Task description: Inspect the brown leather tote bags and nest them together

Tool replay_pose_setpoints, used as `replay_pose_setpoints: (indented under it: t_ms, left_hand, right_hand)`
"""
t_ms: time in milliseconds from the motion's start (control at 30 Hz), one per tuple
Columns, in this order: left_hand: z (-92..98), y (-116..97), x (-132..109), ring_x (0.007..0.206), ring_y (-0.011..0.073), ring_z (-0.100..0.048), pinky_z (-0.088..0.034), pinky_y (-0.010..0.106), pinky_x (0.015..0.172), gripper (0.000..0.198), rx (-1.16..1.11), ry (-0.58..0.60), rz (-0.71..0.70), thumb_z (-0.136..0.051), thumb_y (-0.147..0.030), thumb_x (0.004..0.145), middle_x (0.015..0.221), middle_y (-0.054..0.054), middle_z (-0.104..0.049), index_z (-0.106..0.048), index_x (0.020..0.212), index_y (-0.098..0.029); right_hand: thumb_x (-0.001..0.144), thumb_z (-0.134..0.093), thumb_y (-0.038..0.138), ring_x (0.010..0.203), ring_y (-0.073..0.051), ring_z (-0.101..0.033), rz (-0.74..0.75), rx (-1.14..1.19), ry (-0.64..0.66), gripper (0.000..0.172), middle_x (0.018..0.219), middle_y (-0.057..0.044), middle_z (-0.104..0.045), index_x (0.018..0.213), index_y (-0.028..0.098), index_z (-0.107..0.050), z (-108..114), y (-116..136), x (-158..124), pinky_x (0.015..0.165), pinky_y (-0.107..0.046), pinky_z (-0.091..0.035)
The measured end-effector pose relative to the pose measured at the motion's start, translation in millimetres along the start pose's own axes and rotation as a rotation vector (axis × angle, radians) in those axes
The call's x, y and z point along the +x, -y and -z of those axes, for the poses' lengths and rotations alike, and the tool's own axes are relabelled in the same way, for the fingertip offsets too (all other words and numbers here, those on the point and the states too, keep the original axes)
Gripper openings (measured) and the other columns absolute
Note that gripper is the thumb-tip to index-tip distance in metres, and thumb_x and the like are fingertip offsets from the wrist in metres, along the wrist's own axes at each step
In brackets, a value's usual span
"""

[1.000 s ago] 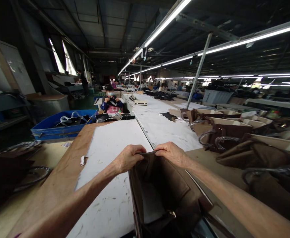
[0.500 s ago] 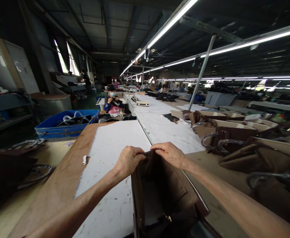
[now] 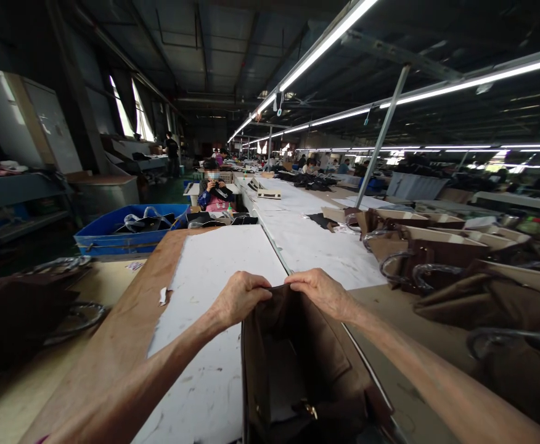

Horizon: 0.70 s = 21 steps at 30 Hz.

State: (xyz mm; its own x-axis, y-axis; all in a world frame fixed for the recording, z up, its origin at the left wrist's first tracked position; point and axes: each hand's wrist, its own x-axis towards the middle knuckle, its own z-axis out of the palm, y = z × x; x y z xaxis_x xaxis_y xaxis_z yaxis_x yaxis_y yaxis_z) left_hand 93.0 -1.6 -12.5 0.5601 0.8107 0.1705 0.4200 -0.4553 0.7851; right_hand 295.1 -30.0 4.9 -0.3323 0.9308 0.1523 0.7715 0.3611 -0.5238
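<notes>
A dark brown bag (image 3: pixel 298 364) stands open in front of me on the long worktable (image 3: pixel 122 320), its mouth facing up and its lining showing. My left hand (image 3: pixel 240 298) pinches the far rim of the bag from the left. My right hand (image 3: pixel 320 291) pinches the same rim from the right, almost touching the left. Both hands sit at the far end of the bag's mouth. A small metal clasp (image 3: pixel 310 409) shows inside near the bottom.
White paper sheets (image 3: pixel 224 259) cover the table ahead. Several brown bags with wrapped handles (image 3: pixel 431 259) crowd the right side. More dark bags (image 3: pixel 24 308) lie at the left. A blue bin (image 3: pixel 117 234) stands beyond. A seated person (image 3: pixel 212 191) works farther along the line.
Both hands keep their grip on the bag's far rim. The view has drifted slightly, and the bag's mouth looks a little narrower than before.
</notes>
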Motion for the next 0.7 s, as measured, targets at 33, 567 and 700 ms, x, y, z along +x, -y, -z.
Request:
replay_pose_setpoints:
  t_ms: [33, 567, 700]
  left_hand:
    - [0.6, 0.9, -0.8, 0.060, 0.0121, -0.049, -0.037, 0.021, 0.057, 0.024, 0.005, -0.003, 0.000, -0.047, -0.026, 0.069, 0.061, -0.001, -0.059, -0.067, 0.076, -0.014]
    - [-2.5, -2.9, -3.2, 0.059, 0.0115, -0.047, -0.036, 0.020, 0.057, 0.026, 0.089, -0.026, -0.055, -0.047, -0.028, 0.070, 0.060, -0.002, -0.058, -0.068, 0.078, -0.015]
    - [-2.7, -1.7, -3.1, 0.060, 0.0122, -0.049, -0.037, 0.021, 0.058, 0.026, 0.078, -0.040, -0.032, -0.047, -0.028, 0.070, 0.060, -0.002, -0.060, -0.068, 0.077, -0.015]
  right_hand:
    - [0.081, -0.041, 0.025, 0.082, -0.016, -0.058, 0.005, 0.000, 0.000, 0.026, 0.086, 0.002, -0.067, 0.091, 0.025, -0.065, -0.1, 2.9, -1.2, 0.075, -0.026, -0.038]
    - [0.078, -0.047, 0.034, 0.057, -0.009, -0.044, 0.009, -0.130, -0.021, 0.024, 0.054, 0.005, -0.051, 0.072, 0.023, -0.067, -6.6, 20.1, 2.7, 0.055, -0.021, -0.029]
    - [0.078, -0.048, 0.034, 0.058, -0.010, -0.047, -0.006, -0.147, -0.034, 0.022, 0.054, 0.004, -0.053, 0.073, 0.023, -0.067, -10.2, 18.5, 6.5, 0.056, -0.021, -0.031]
